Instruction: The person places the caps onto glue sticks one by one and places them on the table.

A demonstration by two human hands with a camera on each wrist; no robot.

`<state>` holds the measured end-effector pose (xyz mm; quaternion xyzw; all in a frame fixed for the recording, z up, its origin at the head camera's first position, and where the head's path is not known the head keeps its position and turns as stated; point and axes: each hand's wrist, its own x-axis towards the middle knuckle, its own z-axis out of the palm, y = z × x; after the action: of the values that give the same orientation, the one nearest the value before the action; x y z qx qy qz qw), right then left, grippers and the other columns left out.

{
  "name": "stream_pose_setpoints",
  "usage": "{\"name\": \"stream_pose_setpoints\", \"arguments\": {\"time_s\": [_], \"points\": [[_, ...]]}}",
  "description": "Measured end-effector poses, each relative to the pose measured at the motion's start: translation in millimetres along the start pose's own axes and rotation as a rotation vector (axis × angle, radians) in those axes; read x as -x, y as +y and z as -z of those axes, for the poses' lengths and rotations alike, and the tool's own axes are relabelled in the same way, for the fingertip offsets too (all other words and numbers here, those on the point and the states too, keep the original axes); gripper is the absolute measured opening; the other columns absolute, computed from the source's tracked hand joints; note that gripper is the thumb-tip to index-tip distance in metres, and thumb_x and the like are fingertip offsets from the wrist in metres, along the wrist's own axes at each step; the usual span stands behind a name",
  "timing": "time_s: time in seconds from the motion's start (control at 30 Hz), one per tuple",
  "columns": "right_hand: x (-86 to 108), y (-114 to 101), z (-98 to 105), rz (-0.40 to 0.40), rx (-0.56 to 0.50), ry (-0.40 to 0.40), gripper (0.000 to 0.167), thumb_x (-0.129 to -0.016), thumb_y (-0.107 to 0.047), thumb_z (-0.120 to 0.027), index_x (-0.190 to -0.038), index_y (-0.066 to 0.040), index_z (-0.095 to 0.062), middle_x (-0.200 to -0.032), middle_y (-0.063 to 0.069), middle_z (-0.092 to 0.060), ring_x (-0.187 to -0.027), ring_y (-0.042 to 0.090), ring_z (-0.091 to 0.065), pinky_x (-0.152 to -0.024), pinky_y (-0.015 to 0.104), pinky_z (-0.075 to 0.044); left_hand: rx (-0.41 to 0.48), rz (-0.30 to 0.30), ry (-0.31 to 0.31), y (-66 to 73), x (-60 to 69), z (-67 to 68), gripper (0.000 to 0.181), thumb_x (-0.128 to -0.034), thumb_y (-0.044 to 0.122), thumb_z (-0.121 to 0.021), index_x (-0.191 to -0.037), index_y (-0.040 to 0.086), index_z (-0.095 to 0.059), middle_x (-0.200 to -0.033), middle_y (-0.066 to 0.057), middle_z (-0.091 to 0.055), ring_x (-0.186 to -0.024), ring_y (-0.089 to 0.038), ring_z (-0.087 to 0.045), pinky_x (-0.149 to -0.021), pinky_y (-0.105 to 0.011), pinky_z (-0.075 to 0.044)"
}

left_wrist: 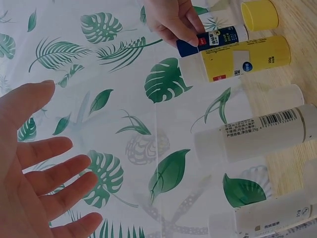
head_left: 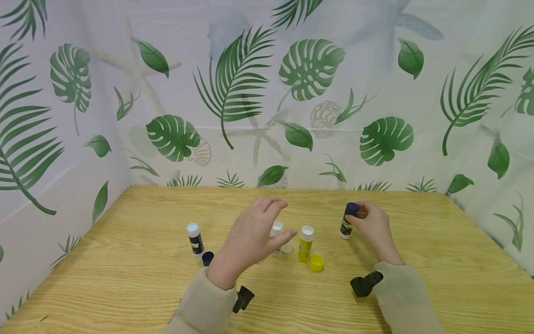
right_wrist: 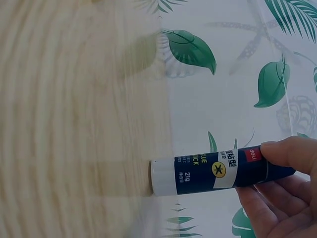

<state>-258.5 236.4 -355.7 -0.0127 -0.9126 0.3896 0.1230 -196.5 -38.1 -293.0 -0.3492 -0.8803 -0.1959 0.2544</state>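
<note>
My right hand (head_left: 372, 227) pinches the dark blue cap end of an upright glue stick (right_wrist: 213, 171) at the right of the table. My left hand (head_left: 252, 234), fingers spread and holding nothing, hovers over the middle. Beside it stands an uncapped yellow glue stick (head_left: 305, 248) with its yellow cap (head_left: 316, 263) lying close by. Partly behind the left hand is a white glue stick (head_left: 276, 232) with a white cap (head_left: 287, 246). The left wrist view shows two white sticks, the nearer one (left_wrist: 272, 215) at the bottom edge.
An uncapped navy glue stick (head_left: 196, 241) stands at the left, its dark blue cap (head_left: 207, 258) next to it and close to my left forearm. The wooden table (head_left: 125, 278) meets a leaf-printed cloth (head_left: 250, 157) at its back edge.
</note>
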Motion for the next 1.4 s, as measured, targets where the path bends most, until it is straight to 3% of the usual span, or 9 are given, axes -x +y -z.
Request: {"name": "stream_pose_setpoints", "arguments": {"time_s": [0.63,1.07,1.4], "points": [[-0.3,-0.8,3.7,0.027,-0.024,-0.076,0.049,-0.087,-0.009,-0.055,-0.127,0.011,-0.036,-0.117,0.032,-0.045,-0.104,0.042,-0.047,-0.083,0.047,-0.042,0.011,-0.004,0.0,-0.3,0.6,-0.3,0.046,-0.0813,0.036,-0.062,-0.114,0.003,-0.055,-0.113,-0.009,-0.053,-0.102,-0.02,-0.05,-0.082,-0.032,-0.044],[-1.8,3.2,-0.1,0.05,-0.037,-0.091,0.047,-0.087,-0.007,-0.054,-0.126,0.012,-0.035,-0.117,0.034,-0.044,-0.105,0.043,-0.047,-0.083,0.047,-0.041,0.012,-0.005,-0.003,-0.3,1.2,0.3,0.047,-0.0812,0.037,-0.062,-0.114,0.004,-0.055,-0.112,-0.008,-0.053,-0.1,-0.02,-0.05,-0.08,-0.032,-0.044],[0.5,-1.0,4.1,0.018,-0.038,-0.121,0.058,-0.085,-0.013,-0.056,-0.132,0.008,-0.029,-0.124,0.033,-0.039,-0.11,0.044,-0.042,-0.089,0.049,-0.036,0.005,-0.001,-0.018,-0.4,1.0,0.0,0.048,-0.0814,0.037,-0.062,-0.115,0.004,-0.054,-0.111,-0.008,-0.054,-0.1,-0.02,-0.05,-0.079,-0.032,-0.045]]}}
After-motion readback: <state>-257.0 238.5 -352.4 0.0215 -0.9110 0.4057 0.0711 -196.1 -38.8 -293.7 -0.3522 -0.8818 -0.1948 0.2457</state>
